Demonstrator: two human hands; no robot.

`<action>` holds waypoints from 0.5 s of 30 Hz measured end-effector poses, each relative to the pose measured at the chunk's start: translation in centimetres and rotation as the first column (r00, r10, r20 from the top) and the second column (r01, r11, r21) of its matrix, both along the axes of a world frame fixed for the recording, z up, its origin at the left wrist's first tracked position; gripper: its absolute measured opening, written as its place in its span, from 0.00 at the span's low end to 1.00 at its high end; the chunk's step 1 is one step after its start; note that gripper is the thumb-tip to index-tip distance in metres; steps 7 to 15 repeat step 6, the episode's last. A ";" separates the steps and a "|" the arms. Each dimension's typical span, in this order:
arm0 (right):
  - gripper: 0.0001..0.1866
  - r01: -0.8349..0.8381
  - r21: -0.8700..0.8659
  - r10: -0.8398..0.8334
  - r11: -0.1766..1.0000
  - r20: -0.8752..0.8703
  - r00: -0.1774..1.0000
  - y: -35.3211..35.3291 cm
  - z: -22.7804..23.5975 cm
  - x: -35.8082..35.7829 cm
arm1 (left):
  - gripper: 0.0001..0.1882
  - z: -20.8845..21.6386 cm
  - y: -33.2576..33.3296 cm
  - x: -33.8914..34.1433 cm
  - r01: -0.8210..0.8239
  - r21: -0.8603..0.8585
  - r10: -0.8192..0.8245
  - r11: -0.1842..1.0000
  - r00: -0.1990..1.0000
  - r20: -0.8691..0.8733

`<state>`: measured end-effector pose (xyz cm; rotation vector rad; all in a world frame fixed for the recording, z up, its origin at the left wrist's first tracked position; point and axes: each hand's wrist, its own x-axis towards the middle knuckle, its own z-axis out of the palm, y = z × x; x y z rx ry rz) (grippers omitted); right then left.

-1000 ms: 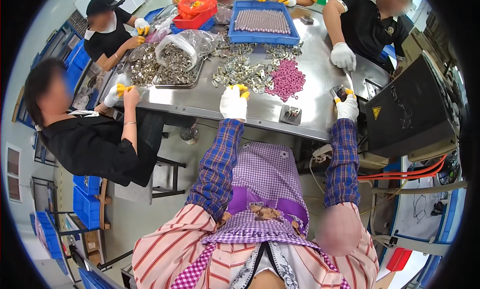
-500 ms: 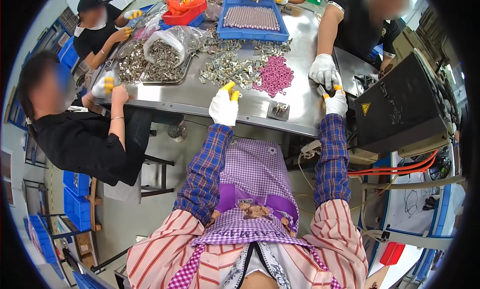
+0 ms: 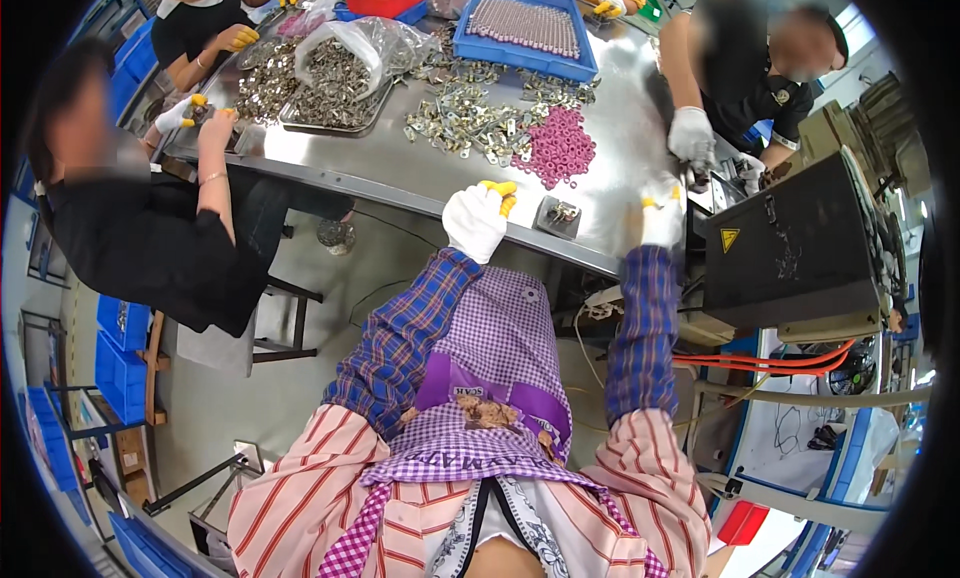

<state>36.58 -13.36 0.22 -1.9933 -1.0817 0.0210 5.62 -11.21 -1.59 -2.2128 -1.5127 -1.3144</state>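
My left hand (image 3: 478, 221), in a white glove with yellow fingertips, is at the table's front edge with its fingers pinched together. Anything between those fingertips is too small to make out. Just to its right stands a small metal block fixture (image 3: 558, 217) with shiny parts on top. My right hand (image 3: 661, 213), gloved the same way, is over the table's right part, its fingers smeared by motion. Beyond the fixture lie a heap of pink rings (image 3: 557, 150) and a spread of flat metal pieces (image 3: 462, 126); neither hand touches them.
Metal parts fill a clear bag (image 3: 340, 66) on a tray at the back left. A blue tray (image 3: 525, 66) holds rows of assembled pieces. A dark machine box (image 3: 790, 243) stands on the right. Co-workers sit left and across; one at right has a gloved hand (image 3: 691, 136) near mine.
My left hand has moved right and nearer, towards the fixture. My right hand has drawn away from the co-worker's gloved hand, which it met before. The view has shifted slightly.
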 end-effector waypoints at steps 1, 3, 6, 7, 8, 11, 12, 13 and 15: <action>0.26 -0.126 0.146 0.139 0.981 -0.080 0.987 -0.6 -0.7 -1.0 | 0.09 -0.1 -0.1 -0.2 -0.010 0.013 0.010 1.000 1.000 -0.016; 0.27 -0.159 0.034 0.160 0.987 -0.018 0.987 -1.6 -1.2 -3.7 | 0.09 -0.5 0.1 -0.3 -0.019 0.013 0.019 1.000 1.000 -0.021; 0.27 -0.169 -0.290 0.220 0.942 0.155 0.963 -3.2 -1.7 -6.7 | 0.09 -1.2 0.4 -0.3 -0.001 0.029 0.002 1.000 0.999 -0.039; 0.27 -0.169 -0.290 0.220 0.942 0.155 0.963 -3.2 -1.7 -6.7 | 0.09 -1.2 0.4 -0.3 -0.001 0.029 0.002 1.000 0.999 -0.039; 0.27 -0.169 -0.290 0.220 0.942 0.155 0.963 -3.2 -1.7 -6.7 | 0.09 -1.2 0.4 -0.3 -0.001 0.029 0.002 1.000 0.999 -0.039; 0.27 -0.169 -0.290 0.220 0.942 0.155 0.963 -3.2 -1.7 -6.7 | 0.09 -1.2 0.4 -0.3 -0.001 0.029 0.002 1.000 0.999 -0.039; 0.27 -0.169 -0.290 0.220 0.942 0.155 0.963 -3.2 -1.7 -6.7 | 0.09 -1.2 0.4 -0.3 -0.001 0.029 0.002 1.000 0.999 -0.039; 0.27 -0.169 -0.290 0.220 0.942 0.155 0.963 -3.2 -1.7 -6.7 | 0.09 -1.2 0.4 -0.3 -0.001 0.029 0.002 1.000 0.999 -0.039; 0.27 -0.169 -0.290 0.220 0.942 0.155 0.963 -3.2 -1.7 -6.7 | 0.09 -1.2 0.4 -0.3 -0.001 0.029 0.002 1.000 0.999 -0.039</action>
